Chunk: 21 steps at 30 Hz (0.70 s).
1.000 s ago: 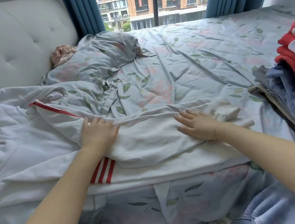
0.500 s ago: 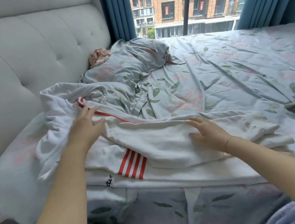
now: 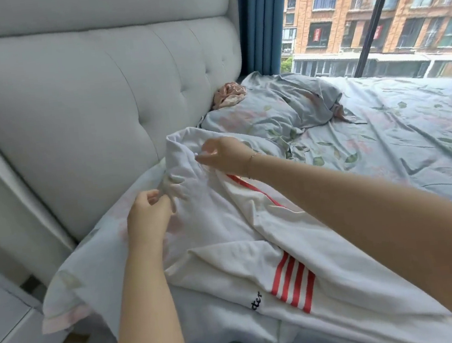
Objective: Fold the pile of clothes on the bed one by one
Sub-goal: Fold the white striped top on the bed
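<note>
Both hands, left hand (image 3: 148, 217) and right hand (image 3: 224, 156), pinch the half-folded white red-striped cotton garment (image 3: 255, 241) near the grey padded headboard (image 3: 100, 115); its fold looks unfinished.

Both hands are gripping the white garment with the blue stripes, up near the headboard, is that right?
Not quite: the stripes are red, not blue. The head view shows the left hand and right hand both gripping the white garment near the headboard, and its stripes are plainly red.
</note>
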Each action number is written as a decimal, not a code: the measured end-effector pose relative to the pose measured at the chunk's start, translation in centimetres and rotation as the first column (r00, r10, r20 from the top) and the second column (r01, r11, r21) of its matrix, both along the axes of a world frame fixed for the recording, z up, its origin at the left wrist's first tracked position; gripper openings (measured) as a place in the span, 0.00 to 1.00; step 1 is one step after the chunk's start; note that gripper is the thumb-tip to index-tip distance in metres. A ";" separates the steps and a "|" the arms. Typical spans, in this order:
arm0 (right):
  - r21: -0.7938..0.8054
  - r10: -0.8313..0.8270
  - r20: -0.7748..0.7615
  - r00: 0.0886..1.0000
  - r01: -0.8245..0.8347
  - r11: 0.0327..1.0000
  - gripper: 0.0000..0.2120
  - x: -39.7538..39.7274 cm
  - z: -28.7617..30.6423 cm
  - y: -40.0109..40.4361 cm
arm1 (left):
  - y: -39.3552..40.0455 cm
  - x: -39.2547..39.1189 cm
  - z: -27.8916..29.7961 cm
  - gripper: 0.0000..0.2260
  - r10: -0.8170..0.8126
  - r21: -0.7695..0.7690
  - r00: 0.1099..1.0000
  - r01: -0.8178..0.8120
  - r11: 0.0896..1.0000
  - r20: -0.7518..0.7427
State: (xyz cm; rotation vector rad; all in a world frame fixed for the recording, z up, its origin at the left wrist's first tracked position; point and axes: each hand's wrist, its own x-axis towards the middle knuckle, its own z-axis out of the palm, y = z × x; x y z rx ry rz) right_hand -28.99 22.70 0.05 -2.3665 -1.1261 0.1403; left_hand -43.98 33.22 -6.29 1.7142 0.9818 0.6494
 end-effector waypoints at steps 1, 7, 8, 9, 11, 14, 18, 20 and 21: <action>0.012 -0.023 -0.056 0.998 0.024 1.000 0.15 0.3 0.5 1.5 | 0.2 0.1 0.0 0.10 -0.008 -0.025 1.000 0.008 1.000 0.008; -0.022 -0.102 -0.132 0.986 0.100 0.995 0.14 1.4 -0.5 8.6 | 1.3 0.7 -0.6 0.11 -0.096 -0.192 0.995 0.097 0.977 0.014; -0.059 -0.098 -0.079 0.992 0.094 0.994 0.11 1.4 -0.6 9.1 | 1.6 0.6 -0.6 0.12 -0.097 -0.226 0.995 0.101 0.969 0.027; -0.089 -0.075 -0.058 0.996 0.070 0.994 0.10 1.4 -0.4 9.5 | 1.7 0.5 -0.6 0.13 -0.093 -0.252 0.995 0.095 0.963 0.021; -0.093 -0.026 -0.086 0.996 0.018 0.996 0.07 1.1 0.4 9.6 | 2.1 0.4 -0.5 0.11 -0.082 -0.295 0.995 0.093 0.951 0.052; 0.160 0.031 -0.389 0.921 0.035 0.986 0.12 1.1 2.1 8.7 | 2.2 0.4 -0.6 0.10 -0.053 -0.438 0.982 0.128 0.890 0.181; 0.458 0.266 -0.684 0.679 0.117 0.881 0.04 1.7 3.8 5.9 | 2.2 0.6 -0.2 0.12 -0.017 -0.640 0.923 0.279 0.715 0.383; 0.488 0.336 -0.754 0.564 0.140 0.862 0.03 2.0 4.2 4.6 | 2.6 1.4 -0.3 0.13 -0.002 -0.708 0.915 0.314 0.633 0.404; 0.487 0.345 -0.773 0.533 0.149 0.861 0.04 2.2 4.3 4.1 | 2.7 1.8 -0.3 0.17 -0.023 -0.734 0.910 0.348 0.583 0.413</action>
